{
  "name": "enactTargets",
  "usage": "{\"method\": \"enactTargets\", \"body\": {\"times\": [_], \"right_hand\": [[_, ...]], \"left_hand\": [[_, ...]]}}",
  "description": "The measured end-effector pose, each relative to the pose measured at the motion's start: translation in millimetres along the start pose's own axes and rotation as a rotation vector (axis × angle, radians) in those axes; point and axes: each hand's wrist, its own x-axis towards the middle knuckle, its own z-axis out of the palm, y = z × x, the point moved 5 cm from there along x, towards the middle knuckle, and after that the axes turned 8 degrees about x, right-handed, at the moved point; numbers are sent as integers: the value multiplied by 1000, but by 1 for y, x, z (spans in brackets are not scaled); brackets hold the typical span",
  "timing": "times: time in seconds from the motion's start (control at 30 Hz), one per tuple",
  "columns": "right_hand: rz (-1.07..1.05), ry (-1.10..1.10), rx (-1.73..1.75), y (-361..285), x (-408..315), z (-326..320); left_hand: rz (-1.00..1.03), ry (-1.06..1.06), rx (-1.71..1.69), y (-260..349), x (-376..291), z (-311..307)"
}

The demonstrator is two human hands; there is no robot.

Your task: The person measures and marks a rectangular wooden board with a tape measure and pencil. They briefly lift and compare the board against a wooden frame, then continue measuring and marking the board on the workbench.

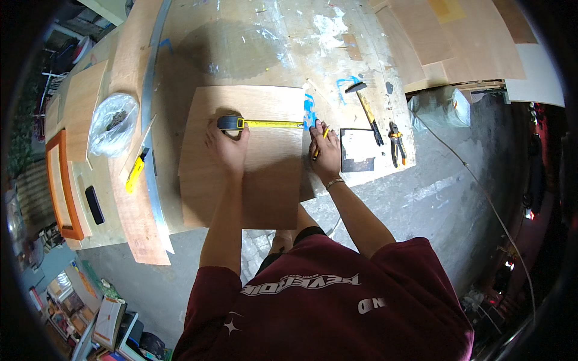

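My left hand [229, 144] grips a black and yellow tape measure [231, 122] over a plywood panel [266, 180]. Its yellow blade [273, 123] runs out to the right and reaches the panel's right edge. Beside that edge, my right hand [326, 153] holds a yellow pencil [320, 144], with its fingertips close to the blade's end. The panel lies flat on the worktable, its near end jutting past the table's front edge.
Right of my right hand lie a dark-edged square plate [357, 151], a hammer [368, 110] and pliers [397, 144]. On the left are a yellow utility knife [137, 171], a plastic bag [115, 124], a phone [94, 205], a long wood strip [135, 221] and a metal straightedge [149, 113].
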Motion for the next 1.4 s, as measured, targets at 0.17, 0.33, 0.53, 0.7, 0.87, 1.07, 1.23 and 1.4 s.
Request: {"method": "enactTargets", "body": {"times": [0.17, 0.33, 0.53, 0.7, 0.87, 1.07, 1.23, 1.4], "right_hand": [[-32, 35, -14, -2, -1, 3], [-67, 74, -12, -9, 1, 1], [1, -28, 21, 23, -8, 23], [-29, -49, -51, 29, -11, 30], [4, -32, 8, 19, -14, 24], [36, -71, 79, 6, -10, 19], [19, -30, 99, 5, -7, 18], [-3, -48, 109, 9, -7, 17]], "left_hand": [[-17, 7, -47, -3, 0, -2], [-18, 10, -70, -6, 1, 1], [-39, -102, -258, -19, 14, 10], [57, -172, -203, -1, 13, 18], [245, -241, -4, 37, 12, -2], [454, -297, 238, 67, 13, -41], [573, -316, 352, 88, 17, -69], [581, -322, 254, 92, 13, -51]]}}
